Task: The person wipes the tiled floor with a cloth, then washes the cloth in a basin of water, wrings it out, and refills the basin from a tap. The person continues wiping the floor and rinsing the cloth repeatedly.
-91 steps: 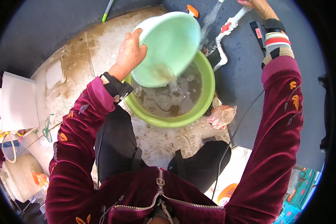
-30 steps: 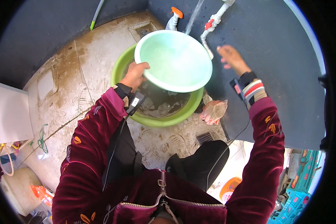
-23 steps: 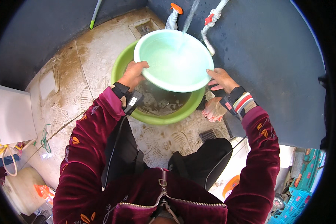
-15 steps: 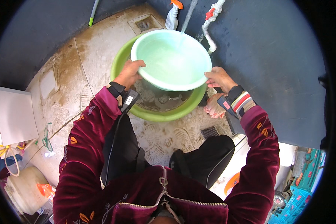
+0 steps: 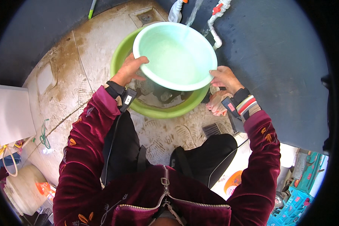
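Note:
A pale mint plastic basin tilts over a larger green basin. My left hand grips its left rim, thumb on top and the other fingers partly hidden beneath. On the right rim my right hand pinches the edge between thumb and fingers. Water streams down near the mint basin's far rim. Murky water with pale lumps shows in the near part of the green basin; the rest is covered.
A white pipe with a red valve runs down the dark wall. Beside the stream stands a spray bottle. A floor drain lies beyond the basins. A pink crumpled thing and a dark brush-like piece lie at right.
Both hands have raised the mint basin slightly away from me, and its near side has tipped. My left fingers have spread a little below the rim.

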{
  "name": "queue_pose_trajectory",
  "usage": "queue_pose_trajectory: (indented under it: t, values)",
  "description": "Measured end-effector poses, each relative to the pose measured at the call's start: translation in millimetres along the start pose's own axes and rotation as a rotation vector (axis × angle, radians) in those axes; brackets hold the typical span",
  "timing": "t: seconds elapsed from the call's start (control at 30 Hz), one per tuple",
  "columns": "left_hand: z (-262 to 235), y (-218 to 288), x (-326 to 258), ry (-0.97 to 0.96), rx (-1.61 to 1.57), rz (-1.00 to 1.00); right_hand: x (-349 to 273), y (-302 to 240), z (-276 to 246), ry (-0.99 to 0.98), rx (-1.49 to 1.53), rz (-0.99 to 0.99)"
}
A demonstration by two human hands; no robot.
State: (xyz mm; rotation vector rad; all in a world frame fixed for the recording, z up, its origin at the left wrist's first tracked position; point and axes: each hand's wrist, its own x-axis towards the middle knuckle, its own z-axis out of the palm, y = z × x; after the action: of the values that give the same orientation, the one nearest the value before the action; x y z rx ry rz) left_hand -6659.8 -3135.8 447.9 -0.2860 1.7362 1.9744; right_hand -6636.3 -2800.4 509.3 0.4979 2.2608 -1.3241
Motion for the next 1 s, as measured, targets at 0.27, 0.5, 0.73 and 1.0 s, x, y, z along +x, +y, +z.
queue_pose_trajectory:
  t: [0.27,0.5,0.73,1.0]
  values:
    - [-3.3,-21.7,5.9,-0.027,-0.112,0.079,-0.1,2.7,1.9,-0.035,0.039,-0.071]
    - [-2.4,-23.1,4.8,0.029,-0.127,0.188,1.7,8.5,3.1,0.035,0.060,-0.199]
    - [-2.3,-23.3,-2.2,0.063,-0.164,0.138,1.9,9.8,7.5,-0.017,0.069,-0.132]
    - [-5.0,-25.4,-3.4,0.022,-0.190,0.109,0.1,13.9,14.2,-0.024,0.094,-0.092]
